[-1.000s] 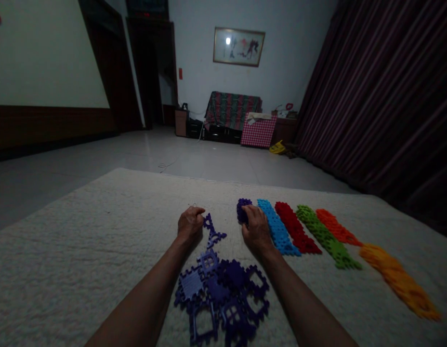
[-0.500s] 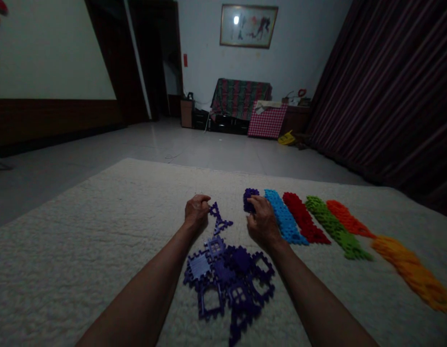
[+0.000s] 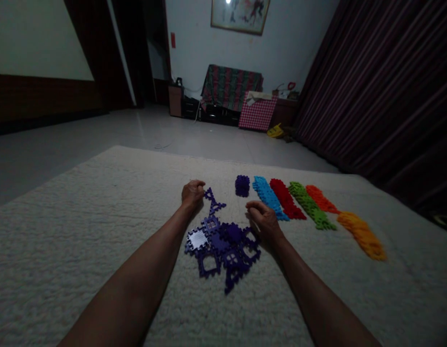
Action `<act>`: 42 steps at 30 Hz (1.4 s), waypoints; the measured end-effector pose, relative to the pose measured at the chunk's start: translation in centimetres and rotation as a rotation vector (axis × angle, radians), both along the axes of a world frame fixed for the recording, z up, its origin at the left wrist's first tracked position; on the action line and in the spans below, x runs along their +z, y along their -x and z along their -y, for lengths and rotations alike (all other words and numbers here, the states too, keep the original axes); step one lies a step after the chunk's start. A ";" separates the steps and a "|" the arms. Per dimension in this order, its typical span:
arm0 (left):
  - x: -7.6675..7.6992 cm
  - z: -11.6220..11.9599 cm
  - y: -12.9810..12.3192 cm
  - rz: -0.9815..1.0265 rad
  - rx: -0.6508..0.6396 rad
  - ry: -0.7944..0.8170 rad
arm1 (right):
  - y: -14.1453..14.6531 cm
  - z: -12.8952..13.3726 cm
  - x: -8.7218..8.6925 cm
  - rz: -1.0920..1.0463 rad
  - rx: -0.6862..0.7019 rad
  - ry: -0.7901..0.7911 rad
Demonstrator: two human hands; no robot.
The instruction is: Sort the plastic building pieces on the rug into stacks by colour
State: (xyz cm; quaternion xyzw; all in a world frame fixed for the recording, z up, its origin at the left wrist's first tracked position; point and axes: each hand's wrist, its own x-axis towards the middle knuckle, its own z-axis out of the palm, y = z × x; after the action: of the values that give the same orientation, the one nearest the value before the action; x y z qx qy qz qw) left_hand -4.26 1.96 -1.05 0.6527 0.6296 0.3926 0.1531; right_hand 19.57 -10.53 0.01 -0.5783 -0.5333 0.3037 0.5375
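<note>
On the pale mat, my left hand (image 3: 192, 193) is closed at the left edge of a small purple triangular piece (image 3: 209, 194), its fingertips partly hidden. Another purple triangle (image 3: 216, 207) adjoins that piece just below. Nearer to me lies a flat cluster of joined purple pieces (image 3: 219, 241), some solid and some with window openings. My right hand (image 3: 265, 221) hovers beside the cluster's upper right, fingers apart and nothing visible in them. Beyond it stands a small purple stack (image 3: 242, 186), which no hand touches.
Rows of light blue (image 3: 269, 198), red (image 3: 286, 198), green (image 3: 312, 205), orange (image 3: 322, 199) and yellow-orange (image 3: 361, 234) pieces lie to the right. The mat's far edge (image 3: 209, 157) meets a tiled floor. A dark curtain (image 3: 353, 91) hangs at the right.
My right hand has drawn back from the purple stack towards me and the cluster. My left hand remains at the triangular piece. The camera view has shifted and tilted down.
</note>
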 end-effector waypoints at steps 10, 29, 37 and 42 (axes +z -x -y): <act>0.4 0.3 -0.1 -0.016 0.011 0.034 | -1.2 6.7 1.0 0.478 0.271 -0.085; 0.1 0.4 -0.2 -0.004 0.004 0.019 | 0.3 -0.6 0.4 0.581 -0.062 -0.029; 0.3 0.5 -0.3 -0.016 0.012 0.026 | -0.1 -2.6 -0.7 0.834 -0.153 -0.031; 0.5 0.5 -0.3 -0.048 0.000 0.039 | 0.6 -2.8 -0.2 0.929 -0.096 0.005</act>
State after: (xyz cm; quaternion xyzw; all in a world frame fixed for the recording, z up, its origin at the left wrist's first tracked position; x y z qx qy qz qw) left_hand -3.95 1.46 -0.56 0.6587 0.6407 0.3646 0.1507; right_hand 19.02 -7.68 -0.17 -0.6783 -0.6895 -0.0114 0.2538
